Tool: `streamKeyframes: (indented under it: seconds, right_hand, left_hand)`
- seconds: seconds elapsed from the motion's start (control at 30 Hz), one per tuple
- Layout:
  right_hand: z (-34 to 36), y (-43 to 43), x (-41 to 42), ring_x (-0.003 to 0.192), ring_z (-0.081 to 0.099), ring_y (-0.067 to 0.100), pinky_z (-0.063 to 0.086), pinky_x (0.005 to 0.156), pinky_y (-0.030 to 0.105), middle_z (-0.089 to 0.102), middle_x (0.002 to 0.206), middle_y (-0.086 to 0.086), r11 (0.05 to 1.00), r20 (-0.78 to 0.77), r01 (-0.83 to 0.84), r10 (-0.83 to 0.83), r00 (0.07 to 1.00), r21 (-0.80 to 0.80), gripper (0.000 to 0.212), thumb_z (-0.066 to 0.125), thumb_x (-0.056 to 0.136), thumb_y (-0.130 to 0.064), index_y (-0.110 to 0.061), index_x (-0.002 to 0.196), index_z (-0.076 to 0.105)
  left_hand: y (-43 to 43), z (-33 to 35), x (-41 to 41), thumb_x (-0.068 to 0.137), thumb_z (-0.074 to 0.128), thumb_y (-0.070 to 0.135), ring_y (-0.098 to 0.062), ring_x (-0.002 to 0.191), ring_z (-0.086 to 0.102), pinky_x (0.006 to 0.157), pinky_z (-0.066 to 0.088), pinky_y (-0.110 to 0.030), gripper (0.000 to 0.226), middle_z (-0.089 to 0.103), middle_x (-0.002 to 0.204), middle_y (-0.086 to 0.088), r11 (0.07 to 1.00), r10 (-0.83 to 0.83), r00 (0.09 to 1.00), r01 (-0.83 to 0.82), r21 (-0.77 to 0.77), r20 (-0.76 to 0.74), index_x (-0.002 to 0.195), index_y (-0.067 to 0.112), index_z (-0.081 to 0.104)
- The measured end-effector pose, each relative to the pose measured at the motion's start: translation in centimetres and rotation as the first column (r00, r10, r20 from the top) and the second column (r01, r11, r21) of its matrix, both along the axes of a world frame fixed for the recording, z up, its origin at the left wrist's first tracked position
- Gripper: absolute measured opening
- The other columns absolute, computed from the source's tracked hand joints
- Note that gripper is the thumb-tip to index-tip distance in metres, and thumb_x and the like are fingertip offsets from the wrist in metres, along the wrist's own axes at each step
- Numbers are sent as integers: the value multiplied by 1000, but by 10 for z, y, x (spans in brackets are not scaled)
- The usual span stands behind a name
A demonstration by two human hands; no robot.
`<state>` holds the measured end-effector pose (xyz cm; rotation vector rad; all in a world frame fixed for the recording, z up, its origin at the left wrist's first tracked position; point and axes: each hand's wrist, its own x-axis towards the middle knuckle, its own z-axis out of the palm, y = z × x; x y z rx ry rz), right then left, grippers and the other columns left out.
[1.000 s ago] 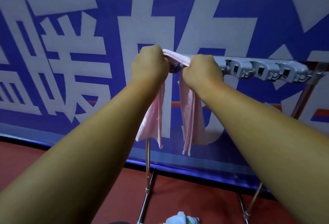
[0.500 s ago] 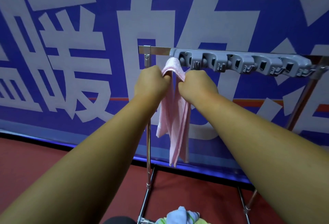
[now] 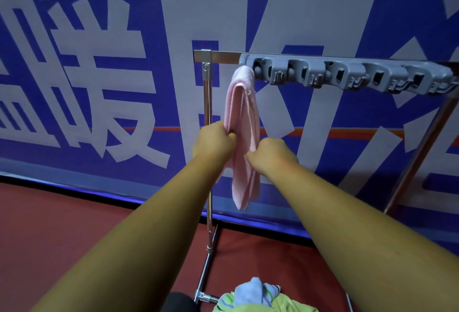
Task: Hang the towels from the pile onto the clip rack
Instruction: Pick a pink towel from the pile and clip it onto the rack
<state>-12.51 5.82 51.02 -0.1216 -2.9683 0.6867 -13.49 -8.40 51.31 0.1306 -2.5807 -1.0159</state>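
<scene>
"Head view, at the frame's left end: a pink towel (image 3: 242, 123) hangs folded from the end clip of the clip rack (image 3: 347, 73). Hung, would you say?"

"Caught in the clip, it appears. The left hand (image 3: 213, 143) grips one edge and the right hand (image 3: 270, 155) pinches the other, both closed on the cloth about halfway down. They're straightening it, I'd judge."

"Next?"

"Let go, then reach down to the pile (image 3: 248, 294) by the rack's foot. The clips further right hold nothing."

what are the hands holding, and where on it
The pink towel, midway down its hanging length: left hand on its left edge, right hand on its right.
</scene>
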Motion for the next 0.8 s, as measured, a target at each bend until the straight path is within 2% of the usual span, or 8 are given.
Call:
streamKeyframes:
  seconds: [0.07, 0.17, 0.3, 0.4, 0.53, 0.6, 0.67, 0.8]
  right_hand:
    - [-10, 3, 0, 73, 62, 24, 54, 67, 35, 63, 87, 3, 999, -4, 19, -19, 1000, 30, 23, 58, 100, -37, -18, 105, 69]
    - [-9, 6, 2, 70, 59, 24, 49, 63, 34, 62, 84, 2, 1000, -100, 22, -19, 995, 19, 31, 54, 102, -44, -17, 103, 69]
    - [19, -2, 1, 71, 59, 29, 47, 64, 33, 60, 81, 0, 993, -242, -34, 6, 970, -113, 32, 51, 102, -45, -22, 107, 72]
    - [43, -8, -5, 67, 58, 24, 45, 59, 30, 65, 85, 4, 971, -265, -63, 0, 964, -231, 27, 52, 100, -34, -19, 104, 74]
    - [63, -5, -9, 67, 58, 27, 41, 55, 29, 61, 84, 9, 976, -317, 0, -71, 946, -219, 18, 52, 102, -23, -11, 98, 65]
    - [71, -1, -9, 70, 62, 30, 42, 55, 29, 63, 89, 11, 977, -368, 34, -112, 923, -211, 21, 52, 103, -25, -9, 104, 66]
    - [79, 3, -8, 78, 66, 35, 50, 60, 34, 67, 100, 15, 977, -416, 47, -132, 900, -207, 26, 51, 101, -23, -8, 113, 69]
    - [94, 5, -6, 80, 66, 35, 52, 63, 35, 67, 104, 15, 984, -432, 66, -133, 892, -166, 30, 53, 100, -21, -7, 120, 71]
  left_hand:
    - [-3, -4, -1, 98, 56, 28, -22, 82, 70, 68, 61, -37, 22, 69, 94, 2, 1000, 13, 998, -12, 16, -62, 117, 21, 66]
    - [-3, 5, -3, 96, 62, 33, -19, 86, 68, 70, 63, -41, 25, 64, 103, 2, 998, 28, 979, -16, 59, -203, 119, 23, 56]
    - [1, 40, -4, 94, 62, 31, -18, 103, 67, 81, 61, -43, 49, 64, 126, 3, 998, -3, 917, 28, 59, -399, 141, 28, 47]
    - [4, 66, -2, 100, 59, 24, -16, 107, 63, 79, 56, -37, 56, 60, 133, 3, 999, -35, 878, 30, -19, -478, 151, 36, 41]
    - [1, 86, -5, 102, 57, 25, -15, 108, 60, 74, 50, -29, 50, 57, 137, 5, 981, -86, 837, -23, -191, -540, 149, 41, 51]
    - [-2, 92, -7, 103, 56, 26, -17, 112, 62, 77, 49, -32, 42, 61, 136, 7, 970, -96, 830, -44, -237, -549, 142, 38, 62]
    - [-2, 98, -9, 103, 55, 25, -18, 111, 64, 75, 48, -33, 38, 65, 132, 8, 960, -78, 828, -88, -266, -555, 137, 37, 67]
    - [1, 104, -12, 102, 54, 21, -22, 93, 65, 65, 43, -31, 31, 72, 111, 4, 952, -31, 862, -128, -277, -506, 121, 33, 75]
